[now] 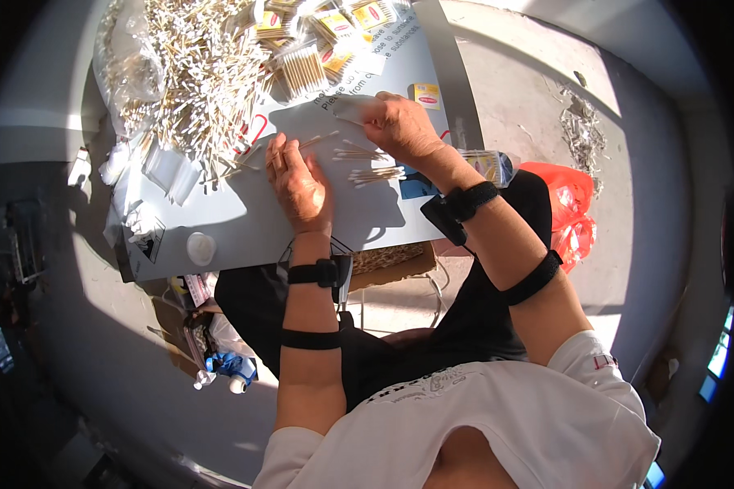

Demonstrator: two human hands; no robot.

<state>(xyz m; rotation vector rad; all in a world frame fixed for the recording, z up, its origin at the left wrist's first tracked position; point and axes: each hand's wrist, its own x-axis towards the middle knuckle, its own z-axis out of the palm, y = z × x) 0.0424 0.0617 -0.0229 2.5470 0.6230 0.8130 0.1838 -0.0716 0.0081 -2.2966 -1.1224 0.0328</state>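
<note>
My left hand [300,187] rests low over the grey table with its fingers curled. A cotton swab [322,138] reaches out beside its fingertips; whether the fingers grip it is hard to see. My right hand [404,129] is closed, with a blurred, see-through piece of plastic [351,110] sticking out to its left. Between and below the hands lie two small bunches of cotton swabs, an upper bunch [360,152] and a lower bunch [375,175].
A big heap of loose swabs [196,73] covers the far left. Filled swab packs [306,69] with yellow labels lie beside it. One yellow card [426,96] sits near the right edge. Clear bags [171,173] and a round white lid [201,248] are at left; a red bag [567,200] is beyond my knee.
</note>
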